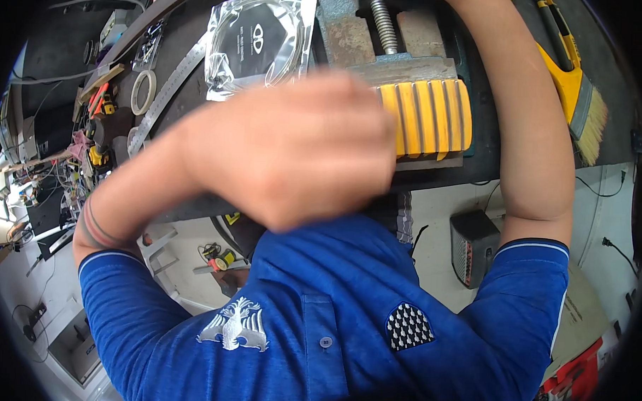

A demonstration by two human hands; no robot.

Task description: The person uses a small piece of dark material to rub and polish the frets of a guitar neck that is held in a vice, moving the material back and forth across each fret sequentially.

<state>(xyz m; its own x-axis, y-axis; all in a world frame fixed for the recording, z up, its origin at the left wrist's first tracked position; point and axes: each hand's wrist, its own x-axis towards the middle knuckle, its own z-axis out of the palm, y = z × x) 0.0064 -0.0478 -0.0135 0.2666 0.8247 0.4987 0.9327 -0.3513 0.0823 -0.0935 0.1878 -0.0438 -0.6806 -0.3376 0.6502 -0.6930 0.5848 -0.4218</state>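
Note:
My left hand (294, 146) is blurred by motion, held high in front of the bench with its back toward the view. Its outline is a rounded fist; whatever the curled fingers may hold is hidden. Just behind it, partly covered, a yellow block with dark parallel grooves (430, 119) lies along the front of a bench vise (410, 64). The steel screw of the vise (384, 26) shows above. My right forearm (533, 102) reaches up past the vise's right side, and that hand is cut off by the upper edge.
Left of the vise lies a silver-edged plastic packet (259, 39) with coiled cable. Beside it are a steel ruler (170, 93) and a tape roll (143, 92). A yellow-handled brush (576, 89) rests on the right. Cluttered tools (97, 132) fill the far left. A dark box (471, 248) stands below the bench.

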